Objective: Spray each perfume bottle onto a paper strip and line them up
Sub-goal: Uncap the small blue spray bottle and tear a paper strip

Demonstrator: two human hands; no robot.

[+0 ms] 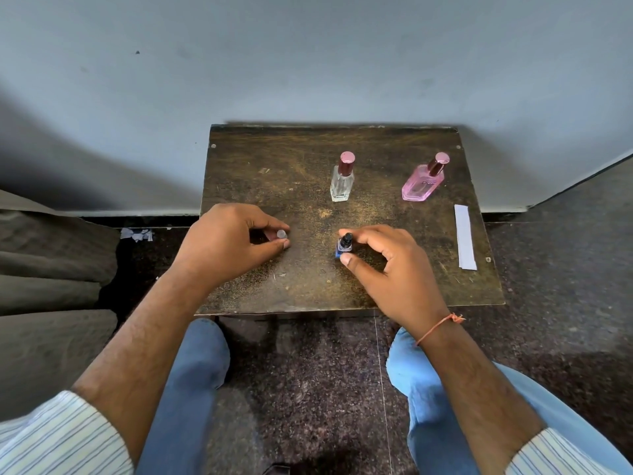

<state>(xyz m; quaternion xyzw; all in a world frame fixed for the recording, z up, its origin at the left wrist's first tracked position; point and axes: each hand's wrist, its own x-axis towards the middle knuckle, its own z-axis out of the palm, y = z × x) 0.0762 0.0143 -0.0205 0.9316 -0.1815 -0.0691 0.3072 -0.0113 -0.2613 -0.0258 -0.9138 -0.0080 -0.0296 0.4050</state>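
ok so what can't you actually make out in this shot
- Head view: body of the small blue bottle, hidden by the right hand fingers.
- Most of the small cap, covered by the left hand.
- Label on the pink bottle: too small to read.
- Paper strip: whether sprayed, not visible.

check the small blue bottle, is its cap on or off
Off. The blue bottle shows a bare black sprayer on top while the right hand holds it; the left hand pinches a small clear cap.

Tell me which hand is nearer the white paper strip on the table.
Right. The right hand holds the blue bottle mid-table, closer to the paper strip at the right edge; the left hand is farther left.
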